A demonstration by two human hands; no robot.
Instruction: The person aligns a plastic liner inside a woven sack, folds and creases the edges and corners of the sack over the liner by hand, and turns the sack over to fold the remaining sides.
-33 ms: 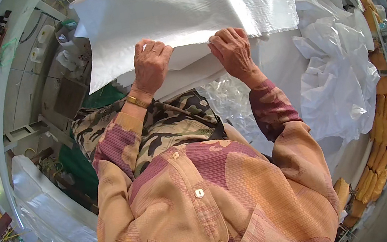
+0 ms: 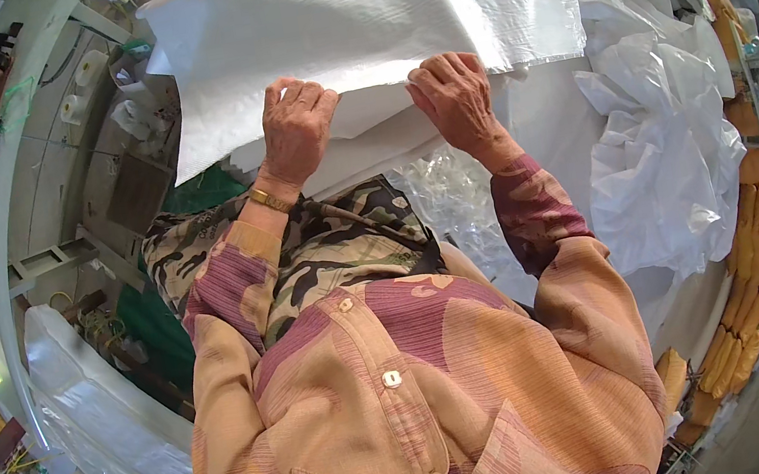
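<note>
A: Where was the sheet?

B: White sheet (image 2: 345, 19), ahead of the torso, past the camouflage cloth (image 2: 333, 254) over the lap. Far part ran out of view at the top. Loose white layers (image 2: 385, 147) hung beneath its near edge.

A: Hands?

B: Left hand (image 2: 297, 123), fingers curled closed, near edge pinched. Right hand (image 2: 457, 98), much the same, farther along that edge. Thumb tips mostly hidden; exact pinch could not be told.

A: Why hold it so?

B: My reading: two grips set apart kept the edge between them level and nearly straight. Backs of the hands faced up, so the edge probably sat between thumb and fingers. Crumpled white sheeting (image 2: 651, 134) lay off to the right, clear of the grips, perhaps just to leave elbow room.

A: Which way did it point?

B: Near edge ran left to right, across the body. Left corner pointed down toward the person; right corner lay farther off. Visible part longest crosswise; true long axis uncertain, far end cut off.
</note>
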